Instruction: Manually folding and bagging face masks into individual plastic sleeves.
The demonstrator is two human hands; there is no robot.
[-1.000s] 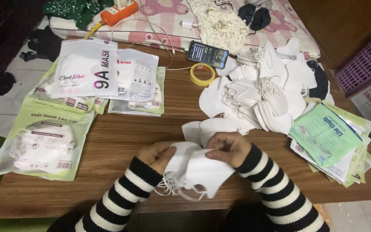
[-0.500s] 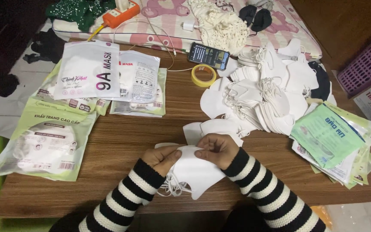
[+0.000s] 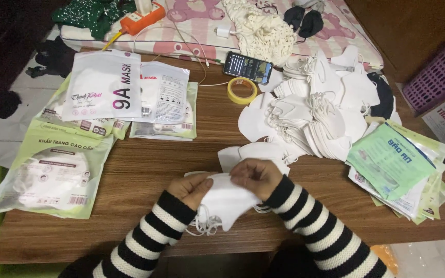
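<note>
Figure: I viewed the wooden table (image 3: 145, 180) from above. My left hand (image 3: 194, 188) and right hand (image 3: 256, 176) both gripped a folded white face mask (image 3: 227, 203) at the table's near edge. The mask's upper edge sat pinched under the curled fingers of both hands, its body hanging below them toward me, ear loops (image 3: 204, 225) trailing at its lower left. Beyond the hands, toward the table's far right, lay a pile of white masks (image 3: 315, 118). A yellow tape roll (image 3: 242, 90) and a phone (image 3: 247, 67) lay near the far edge; packaged mask bags (image 3: 52, 175) occupied the table's left side.
</note>
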